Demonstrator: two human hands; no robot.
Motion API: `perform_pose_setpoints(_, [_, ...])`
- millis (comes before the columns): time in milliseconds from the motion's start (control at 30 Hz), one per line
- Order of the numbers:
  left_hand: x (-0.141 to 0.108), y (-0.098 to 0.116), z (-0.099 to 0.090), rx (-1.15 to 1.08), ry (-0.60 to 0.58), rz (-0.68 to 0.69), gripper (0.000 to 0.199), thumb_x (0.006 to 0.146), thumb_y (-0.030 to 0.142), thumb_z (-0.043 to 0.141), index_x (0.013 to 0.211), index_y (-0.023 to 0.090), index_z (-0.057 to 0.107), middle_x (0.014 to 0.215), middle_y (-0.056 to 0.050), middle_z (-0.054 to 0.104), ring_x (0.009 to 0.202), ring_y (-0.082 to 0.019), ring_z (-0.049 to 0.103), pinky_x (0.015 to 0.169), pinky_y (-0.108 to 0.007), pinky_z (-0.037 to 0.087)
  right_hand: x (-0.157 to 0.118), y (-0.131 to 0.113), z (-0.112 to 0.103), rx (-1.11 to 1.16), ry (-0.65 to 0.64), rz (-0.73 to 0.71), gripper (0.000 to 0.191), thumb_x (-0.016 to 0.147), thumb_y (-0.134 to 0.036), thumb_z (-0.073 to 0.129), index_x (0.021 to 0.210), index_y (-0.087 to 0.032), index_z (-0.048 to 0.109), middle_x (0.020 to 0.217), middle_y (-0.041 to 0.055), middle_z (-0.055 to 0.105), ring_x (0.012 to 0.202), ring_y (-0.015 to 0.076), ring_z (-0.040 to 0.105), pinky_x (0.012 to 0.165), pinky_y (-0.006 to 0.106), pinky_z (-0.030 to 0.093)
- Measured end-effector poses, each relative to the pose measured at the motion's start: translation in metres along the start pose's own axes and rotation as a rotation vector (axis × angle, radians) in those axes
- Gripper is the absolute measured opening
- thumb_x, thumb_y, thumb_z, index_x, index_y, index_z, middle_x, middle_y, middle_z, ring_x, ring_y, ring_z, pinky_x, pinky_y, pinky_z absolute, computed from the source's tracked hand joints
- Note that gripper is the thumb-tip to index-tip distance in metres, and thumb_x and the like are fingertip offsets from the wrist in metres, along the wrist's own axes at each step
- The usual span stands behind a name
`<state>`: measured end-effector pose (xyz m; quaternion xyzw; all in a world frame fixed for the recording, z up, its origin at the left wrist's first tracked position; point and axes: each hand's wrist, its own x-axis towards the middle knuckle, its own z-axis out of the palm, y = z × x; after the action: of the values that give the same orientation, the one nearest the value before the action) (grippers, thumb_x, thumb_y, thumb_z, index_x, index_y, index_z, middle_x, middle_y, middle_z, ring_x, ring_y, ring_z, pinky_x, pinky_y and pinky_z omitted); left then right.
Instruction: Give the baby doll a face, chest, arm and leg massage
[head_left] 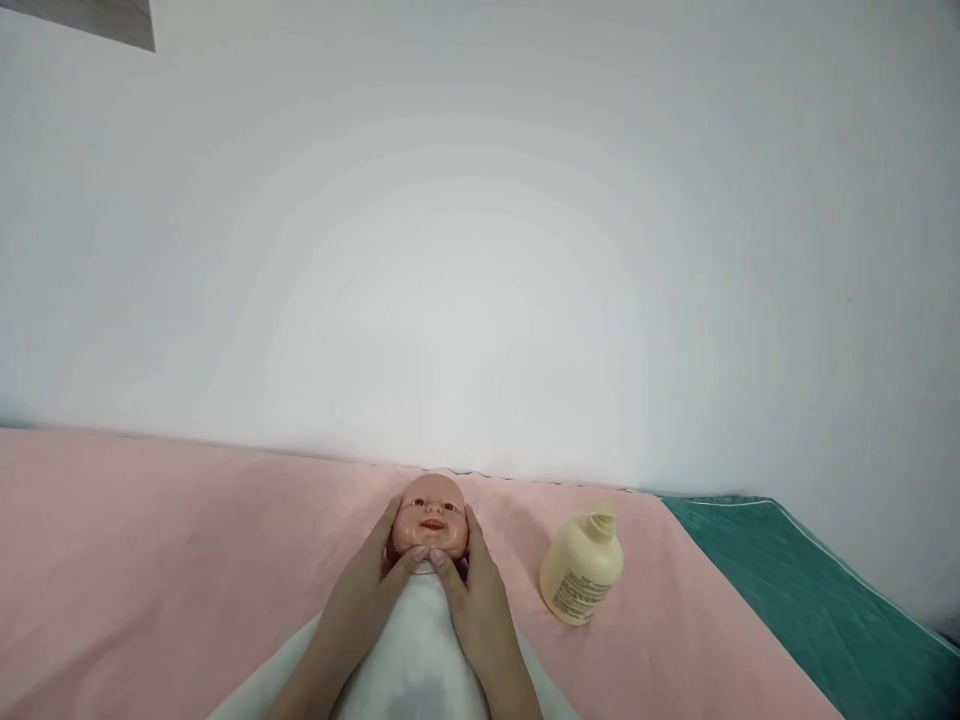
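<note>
A baby doll (433,518) lies on its back with its head toward the wall, its body covered in white cloth (417,630). Around one side of the doll's head curls my left hand (373,565), with the thumb at the chin. My right hand (475,575) cups the other side, its thumb also touching the chin. Both hands are closed on the head, and the fingertips behind it are hidden. To the right of my right hand stands a pale yellow pump bottle (579,568) with a printed label, apart from the hands.
A pink sheet (187,560) lies beneath the doll and the bottle. At the right, a green cover (817,580) shows beside it. A plain white wall (480,250) rises just behind. In the top left corner is a grey panel (97,18).
</note>
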<state>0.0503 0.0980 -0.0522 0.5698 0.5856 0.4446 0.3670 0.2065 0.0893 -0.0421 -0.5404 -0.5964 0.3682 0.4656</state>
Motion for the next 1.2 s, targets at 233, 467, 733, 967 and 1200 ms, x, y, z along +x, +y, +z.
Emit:
perform_pose_setpoints(233, [-0.004, 0.008, 0.0, 0.077, 0.006, 0.003, 0.066, 0.092, 0.053, 0.032, 0.149, 0.024, 0.022, 0.154, -0.003, 0.029, 0.138, -0.026, 0.034, 0.113, -0.044, 0.028, 0.0, -0.006, -0.005, 0.024, -0.043, -0.018, 0.068, 0.091, -0.043, 0.048, 0.149, -0.014, 0.027, 0.149, 0.0083, 0.035, 0.137, 0.0226, 0.032, 0.113, 0.038, 0.027])
perform_pose_setpoints(467, [-0.004, 0.009, 0.0, -0.005, 0.024, -0.008, 0.064, 0.094, 0.056, 0.022, 0.149, 0.023, 0.026, 0.154, -0.003, 0.031, 0.14, -0.024, 0.031, 0.115, -0.043, 0.024, 0.005, 0.002, -0.011, 0.027, -0.097, 0.0, 0.079, 0.092, -0.064, 0.038, 0.15, -0.014, 0.023, 0.152, 0.0069, 0.028, 0.14, 0.0218, 0.026, 0.114, 0.038, 0.022])
perform_pose_setpoints(733, [-0.003, 0.006, 0.002, -0.015, 0.045, -0.019, 0.063, 0.094, 0.056, 0.024, 0.147, 0.024, 0.031, 0.151, -0.003, 0.036, 0.139, -0.023, 0.033, 0.113, -0.039, 0.028, 0.007, 0.007, -0.011, 0.082, -0.087, 0.001, 0.089, 0.086, -0.077, 0.033, 0.149, -0.015, 0.027, 0.153, 0.0058, 0.027, 0.141, 0.0213, 0.023, 0.115, 0.037, 0.021])
perform_pose_setpoints(967, [-0.003, 0.006, 0.001, -0.031, 0.04, -0.001, 0.064, 0.094, 0.057, 0.021, 0.147, 0.022, 0.031, 0.152, -0.004, 0.034, 0.14, -0.023, 0.031, 0.115, -0.04, 0.023, 0.007, 0.006, -0.009, 0.123, -0.066, 0.022, 0.084, 0.088, -0.074, 0.032, 0.148, -0.016, 0.029, 0.151, 0.0062, 0.031, 0.139, 0.0225, 0.028, 0.114, 0.039, 0.024])
perform_pose_setpoints(1200, [-0.003, 0.004, 0.001, 0.005, 0.022, -0.01, 0.075, 0.084, 0.053, 0.05, 0.148, 0.023, 0.025, 0.148, -0.008, 0.041, 0.133, -0.028, 0.042, 0.108, -0.043, 0.035, 0.001, -0.002, -0.005, 0.053, -0.067, 0.036, 0.083, 0.087, -0.057, 0.055, 0.151, -0.016, 0.021, 0.148, 0.0085, 0.037, 0.134, 0.0253, 0.037, 0.109, 0.039, 0.033])
